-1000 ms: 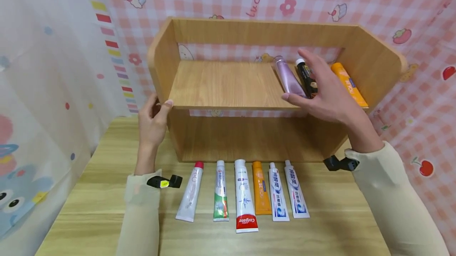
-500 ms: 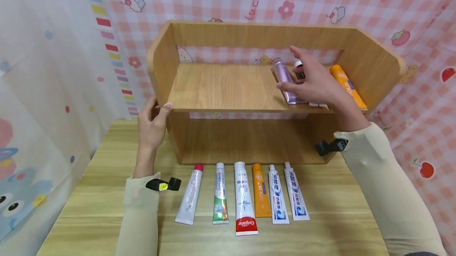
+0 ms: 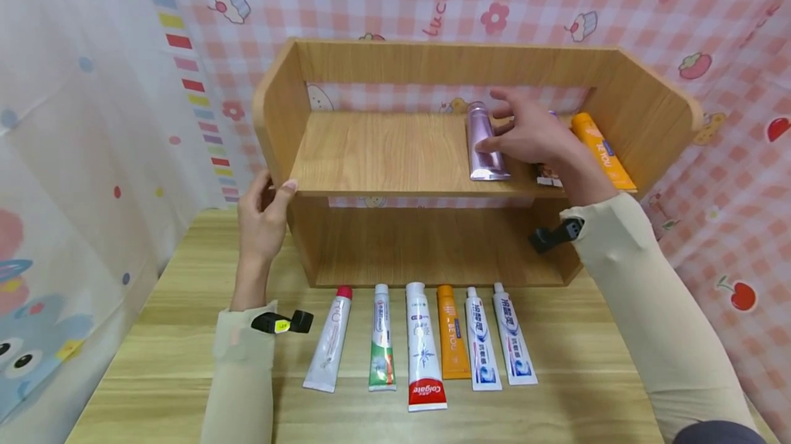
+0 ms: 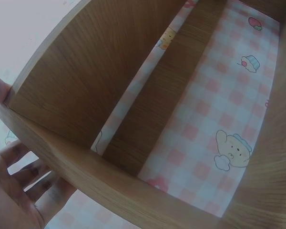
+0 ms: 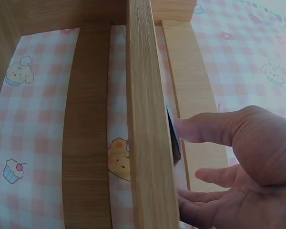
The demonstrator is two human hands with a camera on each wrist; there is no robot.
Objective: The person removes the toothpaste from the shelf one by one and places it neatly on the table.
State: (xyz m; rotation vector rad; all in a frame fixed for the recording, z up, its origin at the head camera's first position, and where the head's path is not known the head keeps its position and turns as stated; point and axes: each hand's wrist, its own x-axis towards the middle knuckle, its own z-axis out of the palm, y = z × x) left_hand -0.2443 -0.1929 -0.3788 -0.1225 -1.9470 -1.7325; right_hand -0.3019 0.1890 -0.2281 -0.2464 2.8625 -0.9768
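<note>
Right hand on the purple tube, left hand steadying the shelf

The right hand [image 3: 534, 138] touches the purple tube [image 3: 483, 144] on the shelf's upper board with thumb and loosely spread fingers; at nine o'clock, the left hand [image 3: 262, 214] grips the wooden shelf [image 3: 278, 97]; six toothpaste tubes [image 3: 426, 341] lie at six o'clock.

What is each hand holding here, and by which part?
The left hand grips the wooden shelf at the front edge of its left side panel. The right hand touches the purple tube at its middle; whether it grips it cannot be told.
</note>
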